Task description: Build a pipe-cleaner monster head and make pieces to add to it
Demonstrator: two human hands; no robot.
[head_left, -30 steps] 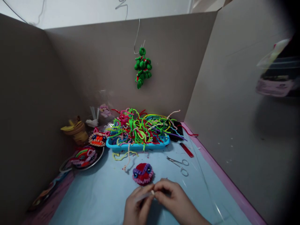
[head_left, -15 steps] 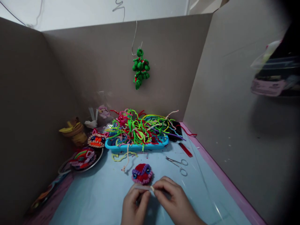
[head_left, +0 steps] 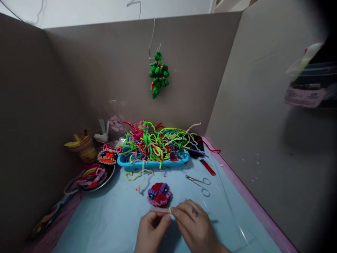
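My left hand [head_left: 153, 230] is closed, thumb and fingers pinching a flat-looking, translucent white stick [head_left: 160, 209]. At the stick's right end sits a small cream-coloured bit [head_left: 170, 210], its kind too small to make out. The fingertips of my right hand [head_left: 193, 223] are pressed together on that bit. Just beyond the stick, a round fuzzy red face [head_left: 159, 194] with purple and pink edging and two blue eyes lies on the table. To its right are small metal scissors [head_left: 198, 183], blades spread apart.
A blue tray [head_left: 155, 164] heaped with colourful pipe cleaners stands at the back, beside a red strip-shaped tool [head_left: 207, 167]. On the left are a metal bowl [head_left: 105, 183] of fuzzy pieces and a brown pot [head_left: 86, 151]. A green ornament [head_left: 158, 75] hangs above. Grey panels enclose the table.
My right hand has turned so more of its back shows, its fingers still at the stick's right end. My left hand keeps its pinch. The whole view has shifted slightly.
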